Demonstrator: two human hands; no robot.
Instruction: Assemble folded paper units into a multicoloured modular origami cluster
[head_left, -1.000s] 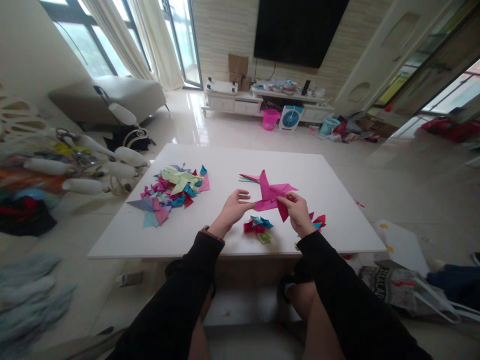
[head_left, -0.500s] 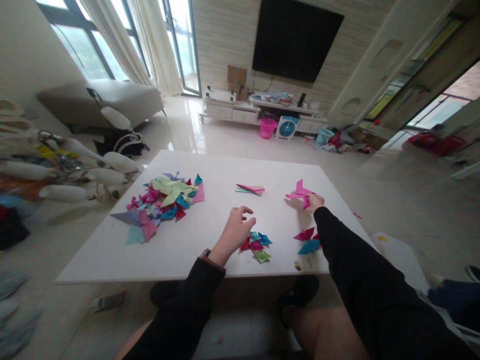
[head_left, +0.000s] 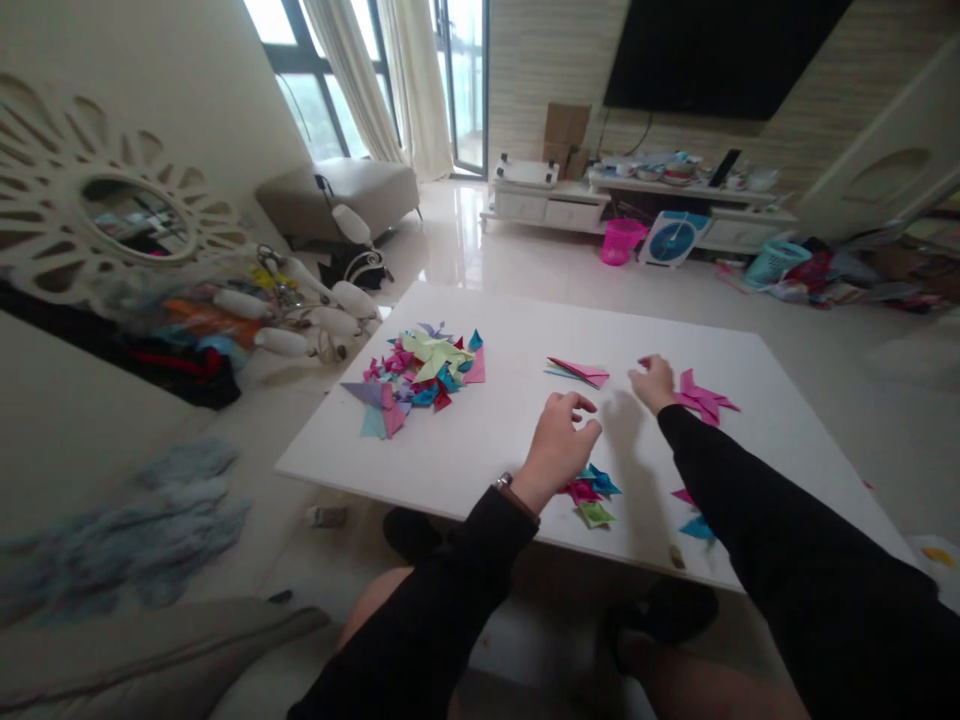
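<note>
Hovering over the tabletop (head_left: pixel 502 420) now, with left hand (head_left: pixel 561 445) half-curled, right hand (head_left: pixel 654 384) loosely cupped, gripping nothing visible in either. Careful: could drag or crease the pinwheel (head_left: pixel 703 399), lying at three o'clock from the right hand, by brushing it with a low sleeve (head_left: pixel 701 455).

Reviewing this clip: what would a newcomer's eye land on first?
Probably the multicoloured heap of folded paper on the left of the white table. Next, the bright pink folded piece just right of the right hand, then the large black screen on the far wall.
</note>
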